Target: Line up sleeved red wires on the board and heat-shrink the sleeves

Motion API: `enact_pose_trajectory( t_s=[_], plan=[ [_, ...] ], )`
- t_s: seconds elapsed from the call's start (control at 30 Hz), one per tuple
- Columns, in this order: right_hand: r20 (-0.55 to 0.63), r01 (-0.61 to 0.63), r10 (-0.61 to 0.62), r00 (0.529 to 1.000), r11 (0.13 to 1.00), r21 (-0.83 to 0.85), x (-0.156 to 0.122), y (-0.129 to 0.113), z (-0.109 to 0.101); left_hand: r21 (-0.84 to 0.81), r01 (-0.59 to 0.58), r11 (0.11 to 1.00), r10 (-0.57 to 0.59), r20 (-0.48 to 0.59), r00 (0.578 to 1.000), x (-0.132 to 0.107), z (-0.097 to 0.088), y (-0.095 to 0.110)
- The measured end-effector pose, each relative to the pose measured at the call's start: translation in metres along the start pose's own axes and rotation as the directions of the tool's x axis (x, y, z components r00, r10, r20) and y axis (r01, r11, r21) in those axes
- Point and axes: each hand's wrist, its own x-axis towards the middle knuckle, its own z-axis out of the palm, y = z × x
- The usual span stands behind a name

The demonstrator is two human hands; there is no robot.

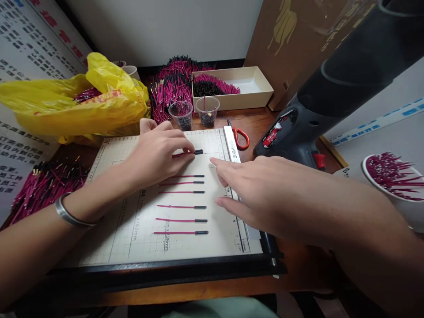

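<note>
My left hand [165, 148] pinches a magenta wire between thumb and fingers. Its black-sleeved end [198, 152] sticks out to the right, and there may be more than one wire in the pinch. Below it, several magenta wires with black sleeves [200, 207] lie apart in a rough column on a cream paper-trimmer board [139, 251], sleeves to the right. Over the board's right edge my right hand [251, 185] hovers, fingers stretched out and thumb apart. A thin pale line shows by its index fingertip; I cannot tell whether it is an object.
Behind the board stand two clear cups [207, 112], a cream box [232, 104] and a wire heap [172, 88]. Red-handled scissors [241, 138] lie beside a large black heat-gun-like tool [308, 119]. A yellow bag [115, 106] sits left; a white tub [394, 198] of wires stands right.
</note>
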Motion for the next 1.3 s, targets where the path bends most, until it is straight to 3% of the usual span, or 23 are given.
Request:
enact_pose_trajectory(
  t_s=[0.27,0.5,1.3],
  plan=[
    [-0.046,0.072,-0.075,0.996,0.995,-0.071,-0.006,-0.004,0.006,-0.050,-0.061,0.997,0.063,0.046,0.997,-0.010,-0.002,0.007],
    [-0.050,0.135,-0.139,0.989,0.988,-0.075,-0.005,-0.007,0.005,-0.132,-0.011,0.991,0.023,0.093,0.995,-0.019,-0.006,0.008],
    [0.032,0.102,-0.099,0.995,0.992,-0.074,-0.002,-0.008,0.005,-0.148,-0.011,0.989,0.020,0.060,0.998,-0.021,0.000,0.008]
  ],
)
